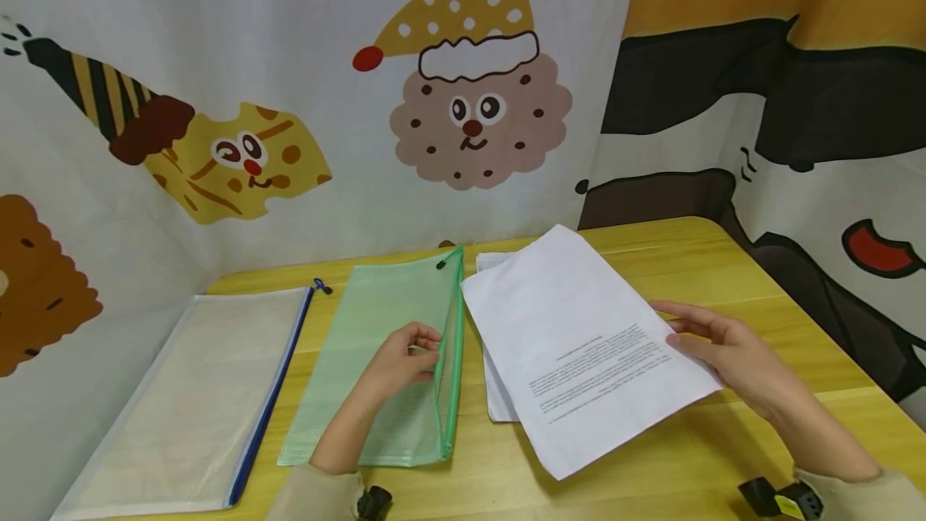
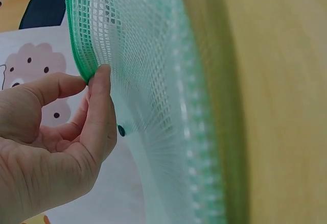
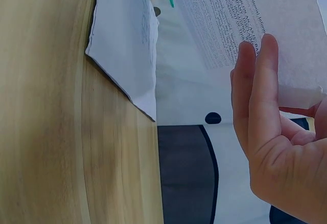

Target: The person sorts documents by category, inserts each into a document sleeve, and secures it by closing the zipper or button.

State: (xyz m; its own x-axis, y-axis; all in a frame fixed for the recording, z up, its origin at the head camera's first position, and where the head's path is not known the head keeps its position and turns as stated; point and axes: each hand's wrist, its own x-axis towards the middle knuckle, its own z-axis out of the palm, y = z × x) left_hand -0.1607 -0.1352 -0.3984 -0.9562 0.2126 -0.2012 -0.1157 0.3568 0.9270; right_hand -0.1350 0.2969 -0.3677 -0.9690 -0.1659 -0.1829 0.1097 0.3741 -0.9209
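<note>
With thumb and fingers, my left hand (image 1: 402,362) pinches the open edge of a green mesh zipper pouch (image 1: 383,296), parting its mouth along the right side. In the left wrist view the pinched green zipper edge (image 2: 76,55) and the mesh wall show up close. My right hand (image 1: 738,352) holds a printed paper sheet (image 1: 564,304) by its right edge, the thumb on top and fingers beneath. That sheet is tilted above the table, to the right of the pouch. Beneath it lies a stack of papers (image 3: 125,45), mostly hidden by the sheet in the head view.
A clear zipper pouch (image 1: 188,400) with a blue edge lies at the left of the yellow wood-grain table (image 1: 723,264). Its blue zipper pull (image 1: 321,286) sticks out at the far corner. A curtain with cartoon prints (image 1: 289,22) hangs along the back and sides.
</note>
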